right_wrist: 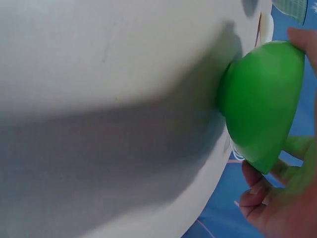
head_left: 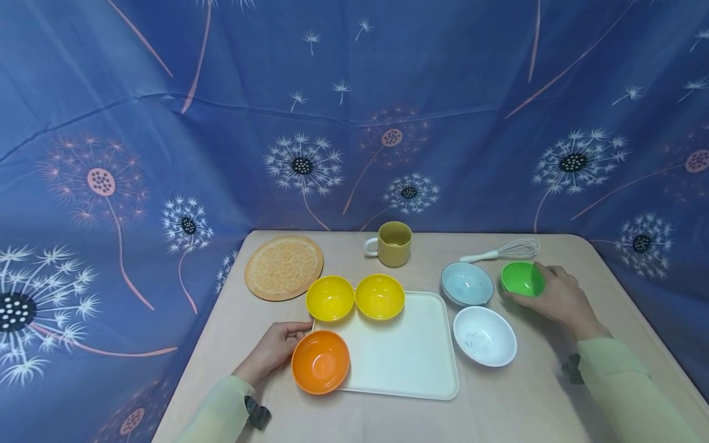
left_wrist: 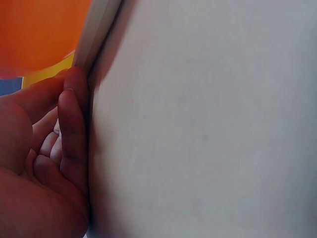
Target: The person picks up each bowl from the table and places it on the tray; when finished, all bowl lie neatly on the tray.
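In the head view my right hand (head_left: 564,298) holds a small green bowl (head_left: 522,279) by its rim, with the thumb on the near side and fingers on the far side. In the right wrist view the green bowl (right_wrist: 265,101) stands upright with its base at the table. My left hand (head_left: 277,347) lies beside a white tray (head_left: 404,363), its fingertips touching the left edge. An orange bowl (head_left: 320,362) sits over the tray's near left corner, right beside that hand. Two yellow bowls (head_left: 330,298) (head_left: 380,296) stand along the tray's far edge.
A light blue bowl (head_left: 467,283) and a white bowl (head_left: 484,336) stand between the tray and the green bowl. Behind them lies a whisk (head_left: 501,250). A mustard mug (head_left: 394,244) and a round tan board (head_left: 284,268) are farther back, near the patterned blue cloth (head_left: 354,166).
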Tool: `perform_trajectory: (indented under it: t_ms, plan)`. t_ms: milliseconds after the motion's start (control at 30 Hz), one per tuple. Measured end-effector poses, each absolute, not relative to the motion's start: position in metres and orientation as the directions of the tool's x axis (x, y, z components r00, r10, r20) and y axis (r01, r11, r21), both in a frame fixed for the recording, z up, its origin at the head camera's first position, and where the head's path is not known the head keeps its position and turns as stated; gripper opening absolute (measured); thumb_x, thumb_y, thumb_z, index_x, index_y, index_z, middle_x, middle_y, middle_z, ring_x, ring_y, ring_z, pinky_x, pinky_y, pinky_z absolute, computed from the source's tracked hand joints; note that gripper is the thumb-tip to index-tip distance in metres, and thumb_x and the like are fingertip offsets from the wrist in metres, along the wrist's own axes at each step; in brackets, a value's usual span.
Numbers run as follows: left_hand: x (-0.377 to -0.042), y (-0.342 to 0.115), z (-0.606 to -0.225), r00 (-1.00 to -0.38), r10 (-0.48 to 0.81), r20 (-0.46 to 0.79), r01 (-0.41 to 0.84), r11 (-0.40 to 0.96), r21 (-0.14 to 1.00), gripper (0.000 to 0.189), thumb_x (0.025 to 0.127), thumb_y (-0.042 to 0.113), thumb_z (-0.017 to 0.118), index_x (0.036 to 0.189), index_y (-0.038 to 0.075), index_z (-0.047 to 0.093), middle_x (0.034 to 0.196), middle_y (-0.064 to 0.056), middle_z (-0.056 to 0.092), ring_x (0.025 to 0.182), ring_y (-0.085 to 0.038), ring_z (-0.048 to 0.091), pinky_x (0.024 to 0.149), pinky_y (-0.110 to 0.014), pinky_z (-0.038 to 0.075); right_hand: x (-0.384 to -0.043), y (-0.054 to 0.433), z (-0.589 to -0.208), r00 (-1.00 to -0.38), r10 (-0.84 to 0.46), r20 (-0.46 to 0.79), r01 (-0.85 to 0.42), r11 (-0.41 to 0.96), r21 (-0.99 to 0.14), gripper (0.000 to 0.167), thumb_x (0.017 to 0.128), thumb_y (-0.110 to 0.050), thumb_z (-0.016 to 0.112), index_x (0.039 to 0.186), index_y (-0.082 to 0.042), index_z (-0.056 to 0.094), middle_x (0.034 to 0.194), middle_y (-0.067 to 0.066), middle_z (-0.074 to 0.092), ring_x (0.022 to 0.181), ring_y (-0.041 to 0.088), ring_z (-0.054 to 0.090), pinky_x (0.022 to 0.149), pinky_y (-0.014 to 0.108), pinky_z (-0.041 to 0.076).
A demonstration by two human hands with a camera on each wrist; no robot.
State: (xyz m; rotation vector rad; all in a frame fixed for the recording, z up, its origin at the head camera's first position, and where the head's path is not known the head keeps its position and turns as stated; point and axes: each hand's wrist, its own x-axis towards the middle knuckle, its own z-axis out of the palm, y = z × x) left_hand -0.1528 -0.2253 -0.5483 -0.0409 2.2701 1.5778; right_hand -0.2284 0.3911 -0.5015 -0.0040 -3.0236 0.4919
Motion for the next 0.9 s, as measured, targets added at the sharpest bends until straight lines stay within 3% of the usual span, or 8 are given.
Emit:
perform_trajectory:
  t_ms: [267, 467, 900]
  plan:
    - [-0.152, -0.225, -0.548, -0.931, 0.185, -0.315, -0.228, 0.379, 0.897, 0.042, 0.098, 0.008, 0.073, 0.139, 0.004, 0.066, 0.099, -0.006, 0.074, 0.083, -0.022, 0.063, 0.077, -0.029, 0.054, -0.223, 0.390, -0.491, -0.994, 0.032, 0.103, -0.003, 0.945, -0.328, 0.119, 0.079, -0.067, 0.080, 0.155, 0.010, 0.032, 0.135, 0.044, 0.036, 0.110, 0.060, 0.043, 0.079, 0.075, 0.042]
    - [-0.153, -0.225, -0.548, -0.927, 0.183, -0.328, -0.242, 0.376, 0.894, 0.044, 0.098, 0.009, 0.073, 0.140, 0.003, 0.065, 0.093, -0.007, 0.072, 0.079, -0.023, 0.063, 0.075, -0.028, 0.053, -0.219, 0.382, -0.479, -0.988, -0.014, 0.154, -0.065, 0.940, -0.335, 0.118, 0.076, -0.067, 0.083, 0.153, 0.010, 0.037, 0.134, 0.043, 0.040, 0.110, 0.060, 0.044, 0.079, 0.073, 0.041]
    - [-0.152, -0.226, -0.548, -0.924, 0.185, -0.335, -0.248, 0.376, 0.893, 0.044, 0.098, 0.007, 0.073, 0.140, 0.003, 0.065, 0.096, -0.007, 0.072, 0.083, -0.022, 0.063, 0.075, -0.025, 0.052, -0.204, 0.338, -0.456, -0.961, -0.109, 0.256, -0.194, 0.921, -0.338, 0.121, 0.068, -0.065, 0.090, 0.148, 0.014, 0.044, 0.133, 0.038, 0.048, 0.113, 0.057, 0.049, 0.085, 0.071, 0.041]
